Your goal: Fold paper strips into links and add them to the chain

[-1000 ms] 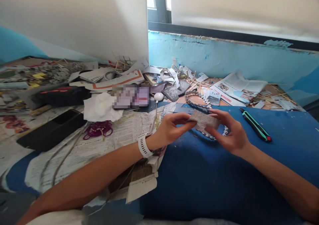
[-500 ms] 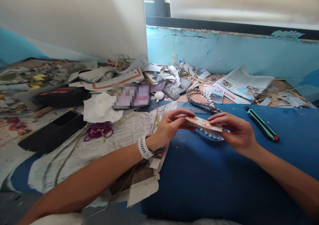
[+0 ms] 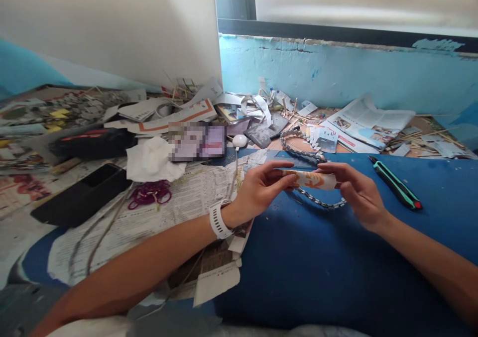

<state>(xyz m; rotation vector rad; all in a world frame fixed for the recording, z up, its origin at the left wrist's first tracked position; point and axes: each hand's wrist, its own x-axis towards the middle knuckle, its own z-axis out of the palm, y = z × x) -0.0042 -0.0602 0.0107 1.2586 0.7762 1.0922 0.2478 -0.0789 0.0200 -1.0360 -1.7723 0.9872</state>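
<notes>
A folded strip of white paper with orange print (image 3: 314, 179) is held level in front of me. My left hand (image 3: 257, 191) pinches its left end, thumb on the front face. At the other end, the fingers of my right hand (image 3: 360, 196) close on the right edge and top. Under and behind the strip, a curved chain of small grey-and-white links (image 3: 321, 202) rests on the blue surface (image 3: 321, 267); my hands and the paper cover part of it.
A utility knife, black and teal (image 3: 398, 183), lies to the right. Newspaper sheets (image 3: 186, 202), a black case (image 3: 80, 195), crumpled tissue (image 3: 154, 160) and purple cord (image 3: 149, 195) are on the left. Paper scraps and thin sticks (image 3: 421, 140) line the wall.
The paper strip has tilted so its orange-printed face turns more toward me. My right hand has shifted slightly, its fingers now nearer the strip's right end.
</notes>
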